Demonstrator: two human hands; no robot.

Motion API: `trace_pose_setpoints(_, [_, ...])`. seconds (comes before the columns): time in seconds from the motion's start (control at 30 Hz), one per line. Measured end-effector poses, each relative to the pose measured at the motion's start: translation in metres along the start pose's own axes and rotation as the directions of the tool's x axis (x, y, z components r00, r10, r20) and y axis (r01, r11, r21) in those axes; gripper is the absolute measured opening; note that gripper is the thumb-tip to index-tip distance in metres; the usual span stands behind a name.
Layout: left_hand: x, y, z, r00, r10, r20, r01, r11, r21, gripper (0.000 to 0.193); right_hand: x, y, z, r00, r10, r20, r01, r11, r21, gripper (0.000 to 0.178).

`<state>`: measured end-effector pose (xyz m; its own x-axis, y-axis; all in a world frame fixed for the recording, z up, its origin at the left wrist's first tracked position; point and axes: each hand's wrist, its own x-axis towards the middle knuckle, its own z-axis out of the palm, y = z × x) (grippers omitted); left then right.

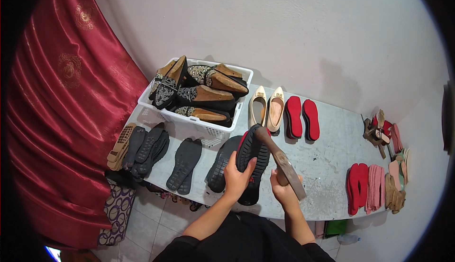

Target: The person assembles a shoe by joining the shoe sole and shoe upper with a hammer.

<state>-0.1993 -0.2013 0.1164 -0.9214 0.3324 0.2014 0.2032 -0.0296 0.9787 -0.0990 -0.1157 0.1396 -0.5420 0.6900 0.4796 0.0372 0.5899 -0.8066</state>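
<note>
Around the black sole (pixel 249 153), dark soles (pixel 151 153) lie at nine o'clock on the tabletop (pixel 327 167), and a white basket (pixel 204 126) of decorated shoes (pixel 206 94) stands at eleven. The left hand (pixel 238 179) grips that sole above the near edge, tread showing, while cream shoes (pixel 276 110) stand toward twelve. The right hand (pixel 286 191) is closed around a hammer (pixel 280 160) at four o'clock, its head reaching over the sole, with red insoles (pixel 294 115) at two and pink pieces (pixel 376 188) past three.
</note>
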Motion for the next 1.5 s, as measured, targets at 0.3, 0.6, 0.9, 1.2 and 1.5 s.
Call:
trace_pose_setpoints(0.3, [0.002,-0.003,0.004,0.998,-0.06,0.024,0.061,0.998,-0.024,0.035,0.007,0.004,-0.005,0.998,0.03,0.053,-0.027,0.999,-0.046,0.008])
trace_pose_setpoints(0.6, [0.0,-0.005,0.006,0.999,-0.051,0.0,0.051,0.997,0.05,0.036,0.0,0.009,-0.009,0.989,0.05,0.138,-0.038,0.995,-0.088,0.012])
trace_pose_setpoints(0.9, [-0.002,-0.018,0.003,0.997,0.033,-0.069,-0.022,0.988,0.155,0.043,-0.017,0.005,-0.015,0.973,0.049,0.224,-0.034,0.997,-0.071,0.012])
trace_pose_setpoints(1.2, [-0.004,-0.029,-0.002,0.996,0.07,-0.063,-0.061,0.989,0.136,0.046,-0.031,0.003,-0.018,0.963,0.049,0.265,-0.029,0.997,-0.077,0.006])
trace_pose_setpoints(1.5, [-0.006,-0.037,-0.003,0.997,-0.019,-0.071,0.015,0.998,-0.06,0.039,-0.033,0.032,-0.016,0.979,0.183,0.089,-0.182,0.983,-0.025,0.018])
